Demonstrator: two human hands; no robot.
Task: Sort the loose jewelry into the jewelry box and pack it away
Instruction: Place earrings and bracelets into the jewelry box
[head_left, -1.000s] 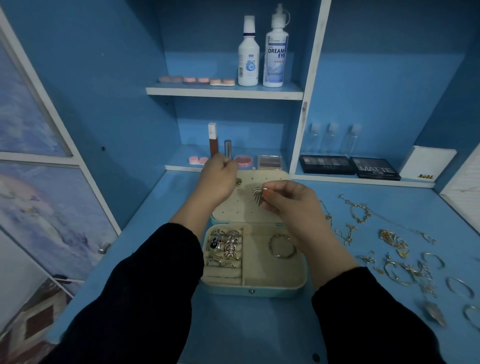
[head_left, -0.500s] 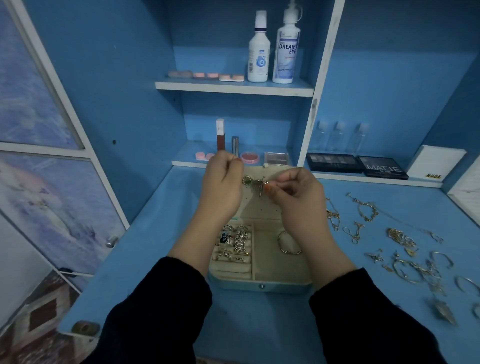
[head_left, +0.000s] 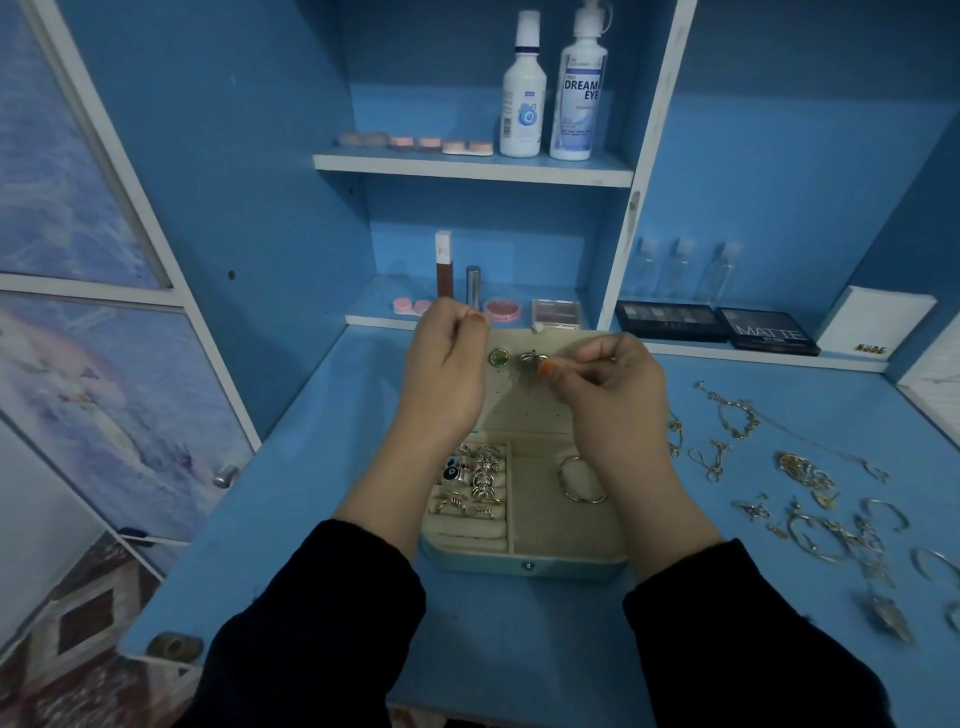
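Nearest you: the jewelry box (head_left: 519, 564) sits open on the blue desk (head_left: 291, 519). Its left compartment has rings (head_left: 480, 483) seated in the rolls, and its right compartment has one bangle (head_left: 579, 480). Loose jewelry (head_left: 810, 499) is scattered on the desk right of the box, apart from it.

Farther: the lid (head_left: 519, 410) is tilted back with a green stud (head_left: 500, 357) on its panel. Your right hand (head_left: 608, 395) pinches a silver leaf earring (head_left: 530, 364) against the panel, just beside the stud. Your left hand (head_left: 449, 374) is curled at the lid's left edge; I cannot tell if it holds anything.

Behind: two bottles (head_left: 576, 88) stand on the upper shelf.
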